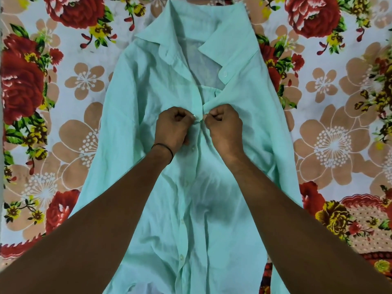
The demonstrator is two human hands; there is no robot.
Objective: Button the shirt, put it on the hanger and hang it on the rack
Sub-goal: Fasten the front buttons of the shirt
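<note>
A floral-printed cloth with red roses and tan blossoms (331,134) fills the view, hiding whatever lies beneath it. On it a thin mint-green button-up shirt (148,92) lies front up, its hem cut off by the lower edge. The shirt front is closed below the hands and gapes open above them. The left hand (171,126) and right hand (224,126), fingers curled, each pinch a front edge at chest height. Whatever is between their fingertips is too small to make out. A black thread band (167,149) circles the left wrist.

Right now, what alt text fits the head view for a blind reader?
The left hand and right hand pinch the front edges of a mint-green shirt at mid-chest. It lies on a floral sheet, collar open, lower buttons fastened.
</note>
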